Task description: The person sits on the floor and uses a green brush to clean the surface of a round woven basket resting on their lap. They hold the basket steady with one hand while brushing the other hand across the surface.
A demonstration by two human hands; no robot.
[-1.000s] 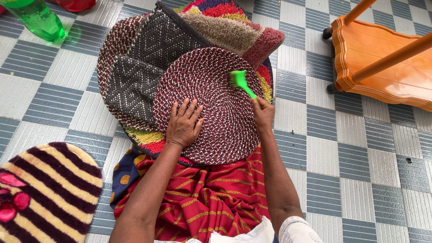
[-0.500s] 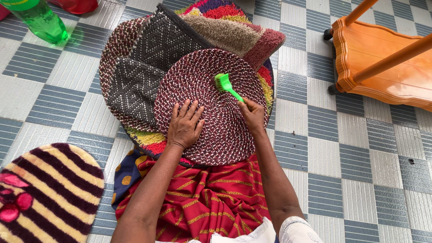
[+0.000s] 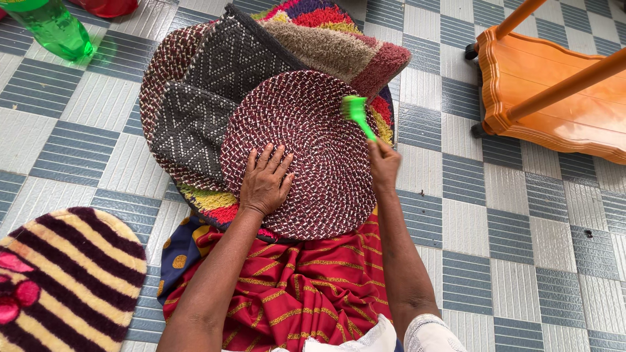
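Right hand (image 3: 383, 164) closed around green brush (image 3: 357, 112), bristles on round maroon woven mat (image 3: 306, 130), left hand (image 3: 264, 182) open, flat on mat beside it.

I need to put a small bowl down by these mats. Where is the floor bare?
Bare tile lies right of the round maroon mat, between it and the orange stool, and left of the pile below the green bottle. It is crowded where the left hand and right hand, holding the green brush, work.
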